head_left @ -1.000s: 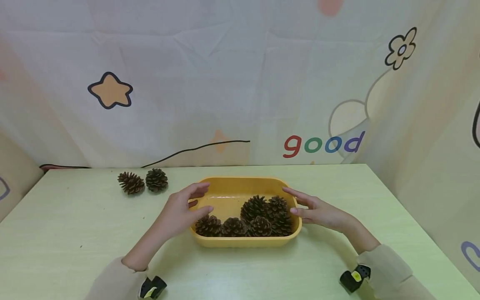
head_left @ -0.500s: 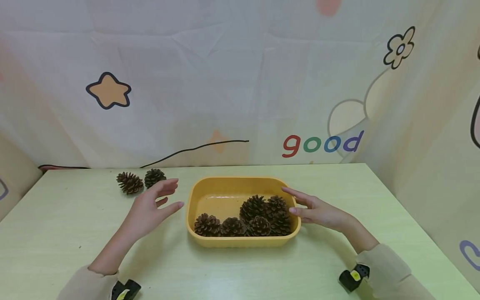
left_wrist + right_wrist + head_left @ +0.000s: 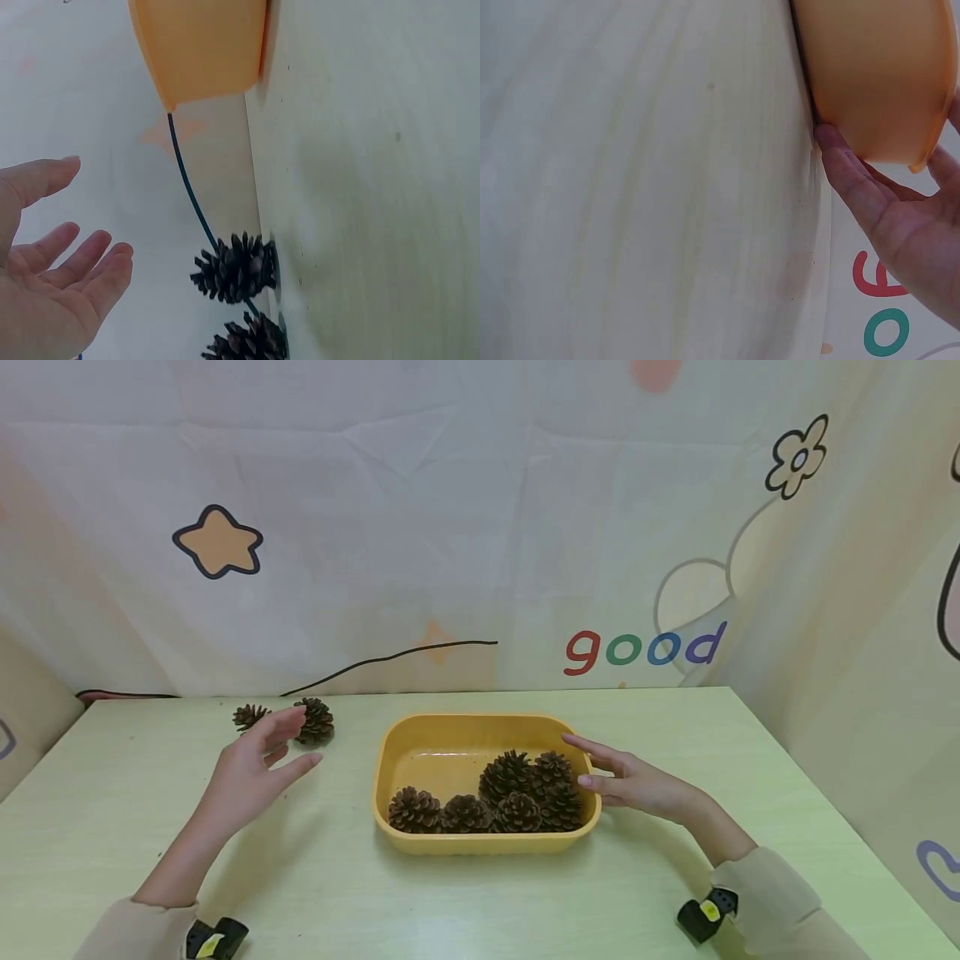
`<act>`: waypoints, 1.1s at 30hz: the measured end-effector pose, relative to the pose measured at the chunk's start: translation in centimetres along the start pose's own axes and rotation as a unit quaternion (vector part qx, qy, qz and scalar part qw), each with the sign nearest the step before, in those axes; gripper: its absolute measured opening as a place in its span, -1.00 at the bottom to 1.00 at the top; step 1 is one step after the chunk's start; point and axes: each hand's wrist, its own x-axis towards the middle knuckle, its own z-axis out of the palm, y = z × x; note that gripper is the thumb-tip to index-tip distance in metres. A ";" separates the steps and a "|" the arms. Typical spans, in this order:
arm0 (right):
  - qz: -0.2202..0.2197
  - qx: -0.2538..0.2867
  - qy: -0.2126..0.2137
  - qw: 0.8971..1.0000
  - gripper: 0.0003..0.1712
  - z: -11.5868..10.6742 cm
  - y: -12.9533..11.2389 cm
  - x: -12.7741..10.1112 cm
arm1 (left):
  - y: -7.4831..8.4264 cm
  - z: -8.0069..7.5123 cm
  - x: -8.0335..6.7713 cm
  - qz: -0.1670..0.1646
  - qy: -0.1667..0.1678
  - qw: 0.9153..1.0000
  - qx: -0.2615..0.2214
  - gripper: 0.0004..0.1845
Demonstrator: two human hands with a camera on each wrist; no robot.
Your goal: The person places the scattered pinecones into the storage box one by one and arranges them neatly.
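My left hand (image 3: pixel 251 772) is over the left part of the table with its fingers spread and nothing held. Two brown pine cones lie near it: one pine cone (image 3: pixel 315 722) just beyond its fingertips, and another pine cone (image 3: pixel 250 717) partly hidden behind the hand. In the left wrist view both cones, the nearer pine cone (image 3: pixel 236 268) among them, are apart from the fingers. A yellow plastic basin (image 3: pixel 442 735) stands mid-table with several pine cones (image 3: pixel 517 811) along its front and right. My right hand (image 3: pixel 648 787) holds the basin's right side, its thumb over the rim and other fingers along the outer wall.
The pale green table (image 3: pixel 465 910) ends at the back against a printed cloth (image 3: pixel 420 527) with a star, a flower and the word "good". Cloth also hangs at both sides. Each sleeve carries a small black wrist camera (image 3: pixel 217 937).
My left hand has left the basin's left rim and moved left to the two loose pine cones. My right hand stays on the basin, which has not visibly moved.
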 end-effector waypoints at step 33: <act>-0.004 0.003 0.001 1.000 -0.25 0.0 0.0 0.0 | -5.6 -3.9 1.5 -0.083 0.047 0.995 0.002 -0.19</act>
